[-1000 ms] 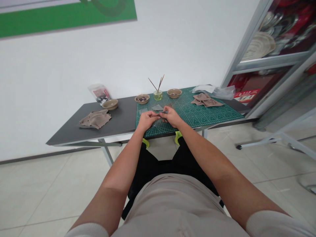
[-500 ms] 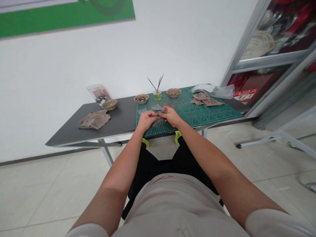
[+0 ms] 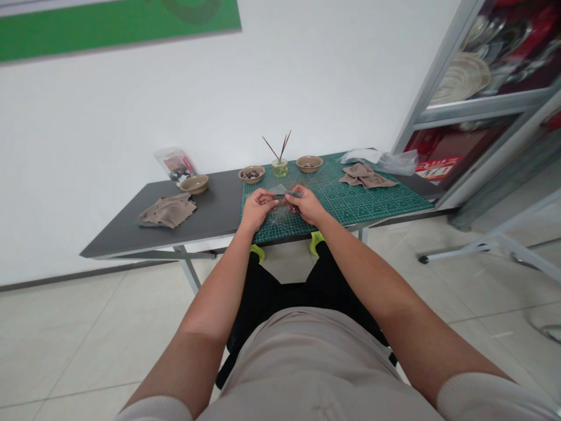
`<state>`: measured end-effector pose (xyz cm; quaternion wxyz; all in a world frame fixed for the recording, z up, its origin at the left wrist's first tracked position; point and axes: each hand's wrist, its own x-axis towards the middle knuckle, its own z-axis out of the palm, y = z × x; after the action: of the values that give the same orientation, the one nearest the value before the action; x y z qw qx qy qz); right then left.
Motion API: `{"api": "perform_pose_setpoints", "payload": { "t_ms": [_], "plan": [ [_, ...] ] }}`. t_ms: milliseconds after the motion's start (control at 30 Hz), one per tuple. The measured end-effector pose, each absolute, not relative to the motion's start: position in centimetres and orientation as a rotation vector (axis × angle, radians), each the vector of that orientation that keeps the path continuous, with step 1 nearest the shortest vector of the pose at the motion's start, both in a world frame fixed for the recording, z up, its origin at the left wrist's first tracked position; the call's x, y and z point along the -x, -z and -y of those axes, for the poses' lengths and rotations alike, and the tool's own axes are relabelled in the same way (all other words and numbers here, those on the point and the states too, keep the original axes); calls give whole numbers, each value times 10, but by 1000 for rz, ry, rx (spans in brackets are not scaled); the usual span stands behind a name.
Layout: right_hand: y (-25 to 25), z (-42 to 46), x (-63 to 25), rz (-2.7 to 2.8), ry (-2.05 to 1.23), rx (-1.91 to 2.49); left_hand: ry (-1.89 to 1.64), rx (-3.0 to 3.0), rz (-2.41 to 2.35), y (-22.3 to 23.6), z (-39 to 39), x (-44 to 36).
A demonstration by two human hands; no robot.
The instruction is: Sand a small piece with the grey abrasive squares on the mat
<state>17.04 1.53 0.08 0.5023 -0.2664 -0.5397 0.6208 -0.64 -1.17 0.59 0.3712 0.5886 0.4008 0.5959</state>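
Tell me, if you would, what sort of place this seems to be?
Probably a small craft workshop or studio: a green cutting mat lies on a grey table, with a small bowl of little pieces, a glass jar of thin sticks, and a display cabinet of plates nearby.

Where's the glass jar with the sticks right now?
In the head view, the glass jar stands at the far edge of the green cutting mat, between the left tan bowl and the right tan bowl.

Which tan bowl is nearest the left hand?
The bowl of dark pieces, just beyond the left hand. The far-left bowl and the bowl right of the glass jar sit farther from that hand.
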Motion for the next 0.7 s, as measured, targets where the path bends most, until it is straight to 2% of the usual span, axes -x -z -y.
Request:
{"api": "perform_pose_setpoints", "payload": {
  "t_ms": [433,700],
  "plan": [
    [-3,-15,-169,1222,-1489,678,-1431,-1478,-1118,-7,16,4],
    [-5,-13,-167,1241,-1507,665,-1413,-1783,-1360,-14,22,2]
  ]
}}
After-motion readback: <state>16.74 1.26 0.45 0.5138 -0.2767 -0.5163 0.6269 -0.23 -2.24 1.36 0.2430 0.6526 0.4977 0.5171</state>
